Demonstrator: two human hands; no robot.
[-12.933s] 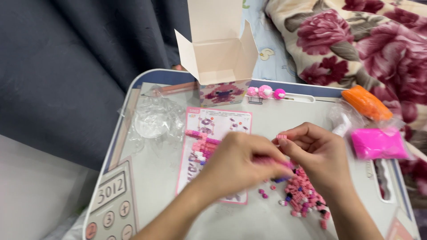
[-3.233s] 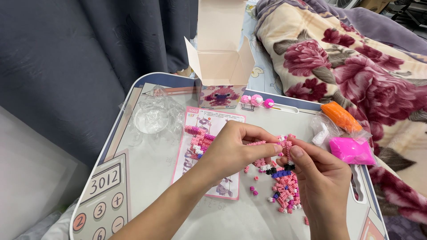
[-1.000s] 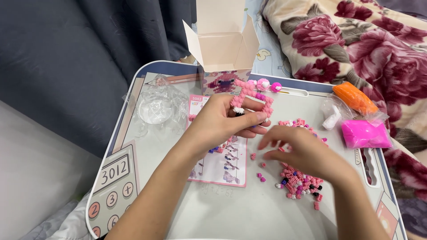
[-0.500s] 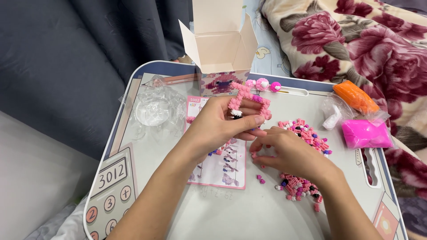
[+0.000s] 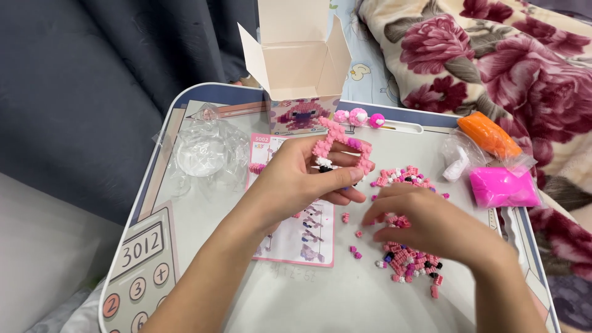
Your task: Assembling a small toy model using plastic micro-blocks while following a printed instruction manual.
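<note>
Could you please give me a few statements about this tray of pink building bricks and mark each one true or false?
1. The left hand holds a partly built pink brick model. True.
2. The right hand grips the orange bag. False: it rests over the loose pile of pink bricks; the bag lies apart at the tray's far right.
3. The cardboard box stands open. True.
4. The instruction sheet lies on the floral blanket. False: it lies on the tray, under the left hand.
5. The clear plastic wrapper lies right of the bricks. False: it lies left.
</note>
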